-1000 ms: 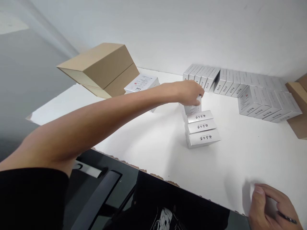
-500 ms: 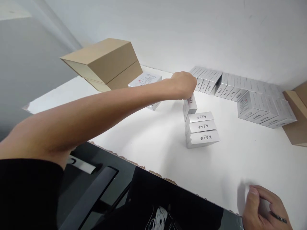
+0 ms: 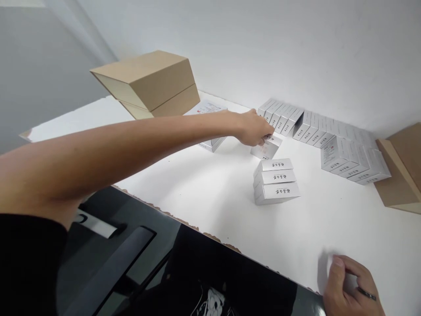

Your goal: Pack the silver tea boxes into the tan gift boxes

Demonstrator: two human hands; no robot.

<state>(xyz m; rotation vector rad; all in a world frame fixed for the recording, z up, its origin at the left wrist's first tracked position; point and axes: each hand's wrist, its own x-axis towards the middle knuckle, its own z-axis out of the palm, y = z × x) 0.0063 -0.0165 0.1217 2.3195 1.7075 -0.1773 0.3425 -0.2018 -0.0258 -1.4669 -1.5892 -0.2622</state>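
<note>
Head view: left hand is stretched across the white table, fingers closed around a small silver box that is held tilted, corner-down, apparently touching the tabletop. The held box sits at 11 o'clock from the stack of three silver boxes, near but apart from it. The long row of silver boxes runs along the wall at 1 o'clock of the stack; two tan cartons are piled at 10 o'clock.

Right hand is seen at 5 o'clock on the near table edge, fingers curled, pressed on what may be a white sheet; the grip cannot be told from this angle.

For a clean placement, the box should be levelled first, printed face turned up to match the stack, then lowered square onto the top box with edges aligned. Pinch is best kept on the short sides so the stack below is not nudged. A light release is advised: the cartons look light and slide easily.
</note>
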